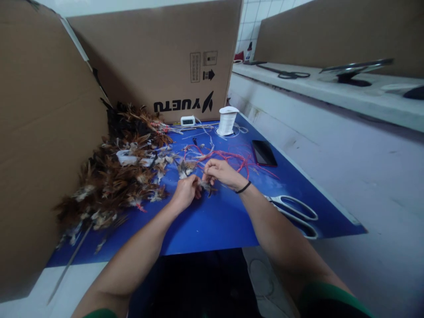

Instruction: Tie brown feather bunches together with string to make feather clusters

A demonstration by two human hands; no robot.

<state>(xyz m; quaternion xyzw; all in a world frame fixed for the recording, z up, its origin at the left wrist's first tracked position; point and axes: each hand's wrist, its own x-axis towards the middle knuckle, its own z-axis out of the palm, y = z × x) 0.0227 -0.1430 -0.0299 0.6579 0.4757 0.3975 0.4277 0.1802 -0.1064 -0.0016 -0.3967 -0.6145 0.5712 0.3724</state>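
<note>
A feather tuft (208, 187) is between the table's (212, 232) front and far edges, pinched by the left hand (185, 193); the right hand's (223, 173) fingers press together, contents unclear. A slack pinch could drop it; tangled red strings (228, 155) could snag.

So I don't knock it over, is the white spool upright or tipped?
Upright: the white spool stands on one end on the blue tabletop, its wide round flange on top.
</note>
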